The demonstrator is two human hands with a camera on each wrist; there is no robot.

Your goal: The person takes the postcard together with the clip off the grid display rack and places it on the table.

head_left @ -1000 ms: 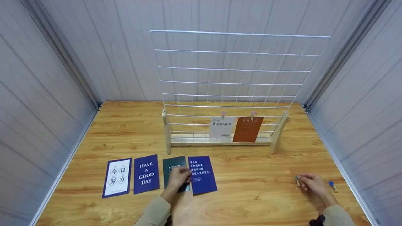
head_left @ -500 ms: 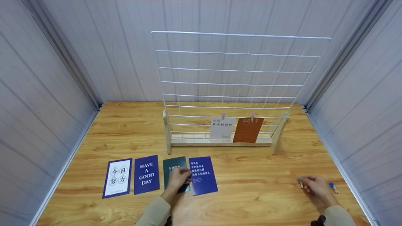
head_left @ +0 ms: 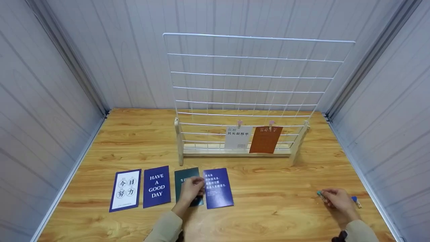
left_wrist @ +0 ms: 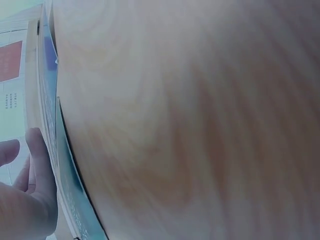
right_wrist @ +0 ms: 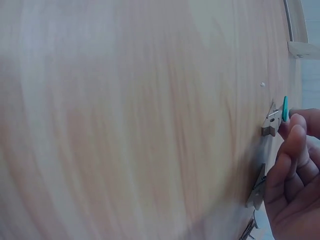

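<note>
In the head view my left hand [head_left: 192,190] is over the dark green card [head_left: 185,172], its fingertips by the left edge of a blue card [head_left: 218,188] with white text. In the left wrist view thumb and forefinger stand apart, with nothing seen between them. At the right, my right hand [head_left: 337,200] pinches a small wooden clothespin [right_wrist: 271,122] with a teal top, low over the table. Beside that hand lies another clothespin [head_left: 356,202] with a blue heart. The right wrist view shows further clothespins [right_wrist: 257,187] under the hand.
Behind the cards stands a white wire rack [head_left: 248,90] on a wooden base [head_left: 235,154]. Clothespins hold a white card [head_left: 238,138] and an orange card [head_left: 265,140] on it. A blue-bordered card [head_left: 125,190] and a "HAVE A GOOD DAY" card [head_left: 156,187] lie left.
The teal clothespin has turned and shifted slightly in my right fingers. The blue card has slid a little to the right beside my left hand, which stays almost in place.
</note>
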